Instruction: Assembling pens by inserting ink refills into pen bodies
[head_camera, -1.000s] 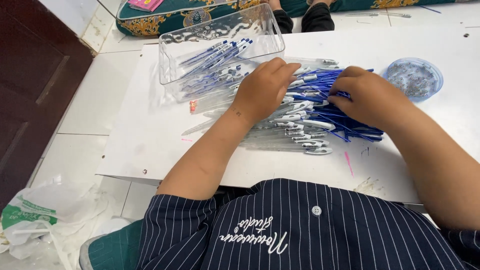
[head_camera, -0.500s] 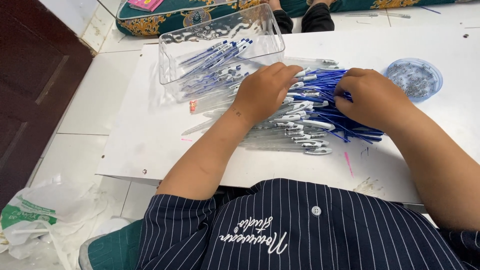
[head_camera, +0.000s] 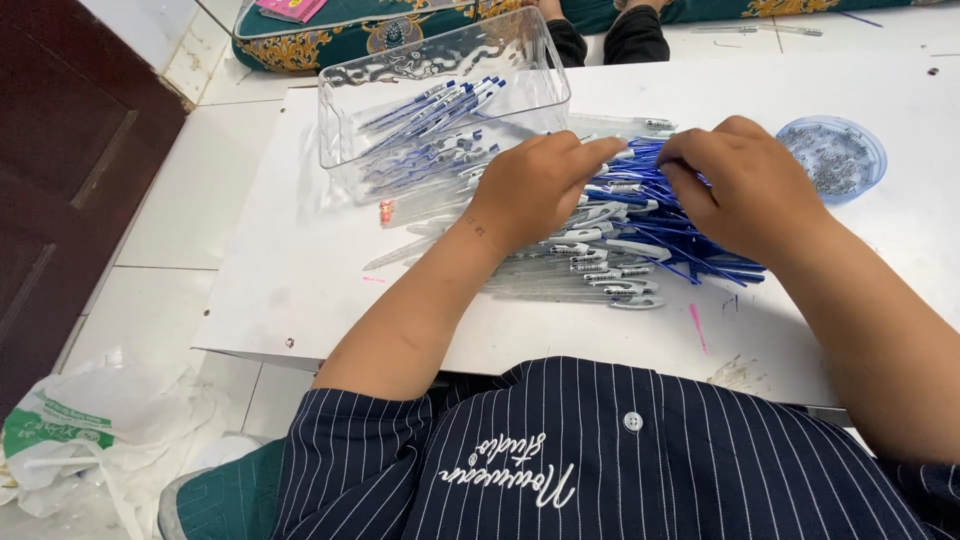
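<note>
At the middle of the white table (head_camera: 300, 300), the left hand (head_camera: 535, 190) and the right hand (head_camera: 745, 185) lay curled on the pile of blue pens (head_camera: 630, 240), fingers pinching thin refills. The pens looked light, stiff and slippery; take them at mid-barrel. At 11 o'clock stood a clear box (head_camera: 440, 100). Compared with before, the hands had hardly moved.

Glossy clear plastic bin (head_camera: 440, 90), smooth plastic pens (head_camera: 610, 250), matt white board (head_camera: 300, 250), striped cloth shirt (head_camera: 600, 460).

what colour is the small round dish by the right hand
Translucent blue, the small round dish holds tiny silvery parts; seen in the head view.
</note>
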